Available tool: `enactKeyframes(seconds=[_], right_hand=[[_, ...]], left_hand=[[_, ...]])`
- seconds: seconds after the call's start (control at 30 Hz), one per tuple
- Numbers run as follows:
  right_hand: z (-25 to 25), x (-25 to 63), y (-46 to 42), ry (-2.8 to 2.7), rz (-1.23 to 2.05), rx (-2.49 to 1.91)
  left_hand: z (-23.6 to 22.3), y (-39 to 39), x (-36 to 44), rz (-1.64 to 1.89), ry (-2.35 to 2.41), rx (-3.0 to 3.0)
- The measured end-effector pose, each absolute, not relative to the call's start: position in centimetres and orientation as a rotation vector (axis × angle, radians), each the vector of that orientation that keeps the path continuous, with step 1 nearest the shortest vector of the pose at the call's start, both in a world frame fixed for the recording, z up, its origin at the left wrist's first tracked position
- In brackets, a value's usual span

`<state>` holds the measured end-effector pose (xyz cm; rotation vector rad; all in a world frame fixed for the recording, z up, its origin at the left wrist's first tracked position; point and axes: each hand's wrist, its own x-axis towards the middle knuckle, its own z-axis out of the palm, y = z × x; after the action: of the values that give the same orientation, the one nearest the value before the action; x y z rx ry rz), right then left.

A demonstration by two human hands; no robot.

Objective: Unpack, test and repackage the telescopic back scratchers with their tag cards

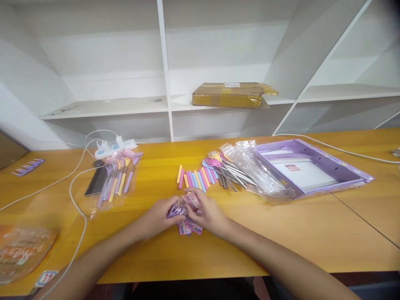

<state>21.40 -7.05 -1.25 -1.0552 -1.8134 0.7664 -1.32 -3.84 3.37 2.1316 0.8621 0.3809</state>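
My left hand (160, 216) is closed on a clear-wrapped purple back scratcher (175, 211) near the table's front. Against it, my right hand (206, 211) pinches the same wrapping by a pink printed card (193, 201); most of the piece is hidden by fingers. Under the hands lie more pink cards (190, 227). Just beyond them is a row of pastel handle tubes (198, 178) in yellow, pink, blue and purple. To its right, metal-rod back scratchers with coloured hand-shaped heads (231, 168) are heaped.
Clear plastic bags (262, 175) lean against a purple box tray (337, 185) on the right. Bagged back scratchers (117, 181) lie left, by a power strip (115, 146). A white cable (75, 200) crosses the left side. A taped carton (229, 95) sits on the shelf.
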Motion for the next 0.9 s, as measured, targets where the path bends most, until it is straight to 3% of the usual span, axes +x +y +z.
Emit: enactKeyframes(seconds=[0.17, 0.37, 0.7, 0.9], right_hand=[[-3.2, 22.2, -6.7, -1.745, 0.568, -1.085], [-1.0, 24.1, -6.0, -1.82, 0.477, -0.913], [0.2, 24.1, -5.9, -1.883, 0.681, -0.85], [1.7, 27.4, -4.0, -1.586, 0.413, -1.077]], left_hand=[[2.6, -4.3, -0.9, 0.411, 0.751, 2.052], [2.3, -4.1, -1.5, 0.426, 0.691, 2.055], [3.1, -3.9, -1.6, 0.425, 0.723, 2.079], [4.2, -3.0, -2.8, 0.339, 0.889, 2.154]])
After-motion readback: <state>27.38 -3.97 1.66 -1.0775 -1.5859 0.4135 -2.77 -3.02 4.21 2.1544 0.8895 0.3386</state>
